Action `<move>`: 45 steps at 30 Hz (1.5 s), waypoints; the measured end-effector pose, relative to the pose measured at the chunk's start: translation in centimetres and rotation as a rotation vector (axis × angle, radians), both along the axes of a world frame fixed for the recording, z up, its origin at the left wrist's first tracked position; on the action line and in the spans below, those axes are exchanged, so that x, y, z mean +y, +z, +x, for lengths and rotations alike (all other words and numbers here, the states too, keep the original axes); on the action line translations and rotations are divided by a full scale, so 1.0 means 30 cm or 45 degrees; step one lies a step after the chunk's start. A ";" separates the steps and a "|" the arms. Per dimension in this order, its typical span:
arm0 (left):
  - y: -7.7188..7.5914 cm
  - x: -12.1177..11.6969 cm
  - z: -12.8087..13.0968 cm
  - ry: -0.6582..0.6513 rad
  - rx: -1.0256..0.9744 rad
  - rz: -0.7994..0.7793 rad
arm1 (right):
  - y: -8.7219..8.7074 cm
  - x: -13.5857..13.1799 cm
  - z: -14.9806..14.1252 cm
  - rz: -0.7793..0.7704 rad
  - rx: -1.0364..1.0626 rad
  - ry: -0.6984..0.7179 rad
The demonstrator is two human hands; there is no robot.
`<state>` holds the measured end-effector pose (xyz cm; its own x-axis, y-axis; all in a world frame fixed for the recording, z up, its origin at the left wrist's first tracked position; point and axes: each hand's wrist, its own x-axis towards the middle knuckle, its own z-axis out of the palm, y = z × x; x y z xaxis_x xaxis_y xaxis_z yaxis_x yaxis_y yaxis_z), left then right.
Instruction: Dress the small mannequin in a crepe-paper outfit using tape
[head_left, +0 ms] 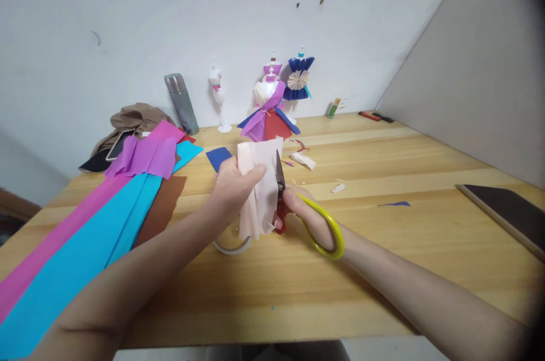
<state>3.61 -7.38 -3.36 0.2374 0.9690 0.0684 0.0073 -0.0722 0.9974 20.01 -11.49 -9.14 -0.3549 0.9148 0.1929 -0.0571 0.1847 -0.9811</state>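
Between thumb and fingers, my left hand (233, 182) grips a folded piece of pale pink crepe paper (266, 193) held up over the table. My right hand (304, 210) has its fingers through the handles of yellow-handled scissors (330, 236), whose dark blades point up along the paper's right edge. Part of the paper hides the lower fingers of my left hand. Below the paper lies a roll of tape (232, 248), partly covered. Just behind stands a small mannequin in a purple, red and blue paper dress (270, 117).
Coloured crepe sheets (97, 230) spread over the left side, near a grey flask (182, 104) and brown cloth (136, 117). Two more mannequins, one white (218, 94) and one in blue (298, 77), stand by the wall. Paper scraps (304, 160) lie mid-table; a dark tablet-like object (506, 213) rests right.
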 end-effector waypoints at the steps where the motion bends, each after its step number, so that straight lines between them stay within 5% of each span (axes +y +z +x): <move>1: -0.003 -0.007 0.002 -0.002 -0.036 -0.009 | 0.000 -0.002 0.001 0.001 -0.017 -0.019; 9: -0.010 -0.020 0.026 0.005 -0.209 -0.202 | 0.004 -0.006 0.000 0.068 -0.118 -0.148; 19: -0.022 -0.030 0.022 -0.090 -0.320 -0.193 | 0.011 -0.023 -0.009 -0.080 -0.066 -0.119; 25: -0.017 -0.025 0.039 -0.033 -0.335 -0.246 | 0.016 -0.025 -0.019 0.027 -0.102 -0.302; 29: -0.015 -0.028 0.043 -0.033 -0.340 -0.245 | 0.009 -0.026 -0.020 -0.094 -0.129 -0.233; 35: -0.022 -0.022 0.038 -0.035 -0.300 -0.249 | 0.004 -0.009 -0.015 0.113 -0.153 -0.250; 45: -0.034 -0.017 0.031 -0.103 -0.232 -0.266 | 0.019 0.001 -0.006 0.100 -0.138 -0.239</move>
